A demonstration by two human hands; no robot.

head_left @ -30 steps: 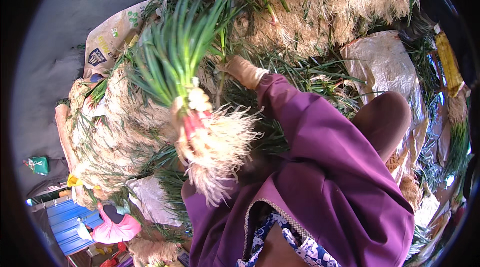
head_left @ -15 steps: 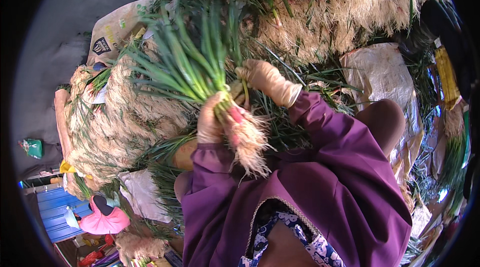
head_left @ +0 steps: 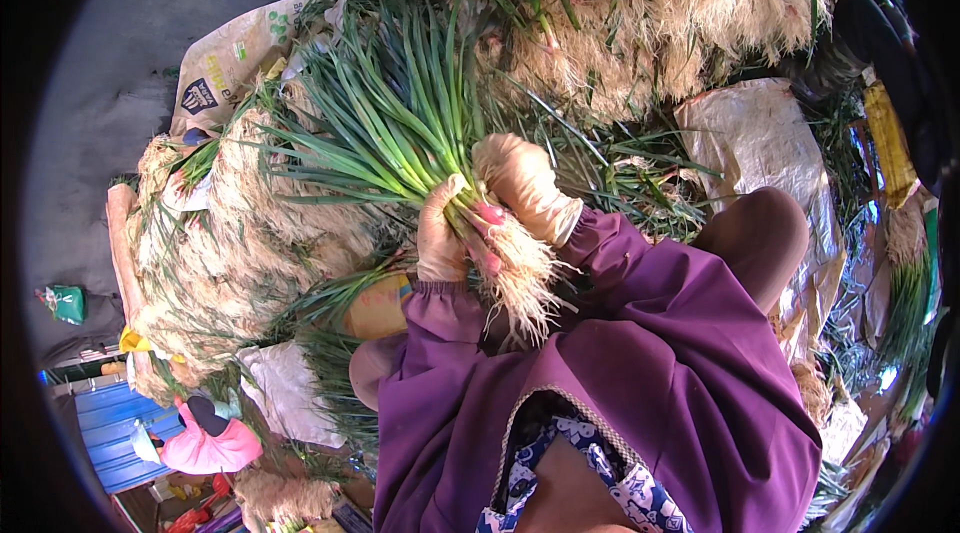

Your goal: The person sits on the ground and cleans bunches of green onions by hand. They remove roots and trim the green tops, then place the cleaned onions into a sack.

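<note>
Head view: beige-gloved left hand (head_left: 438,241) grips fanned green spring-onion bunch (head_left: 428,151), red-bulbed, pale-rooted; beige-gloved right hand (head_left: 522,183) curls alongside, grasp unclear

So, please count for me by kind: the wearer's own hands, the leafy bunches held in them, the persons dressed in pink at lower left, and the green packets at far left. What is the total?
Hands: 2 (left hand, right hand)
Leafy bunch: 1
Person in pink: 1
Green packet: 1
Total: 5
</note>
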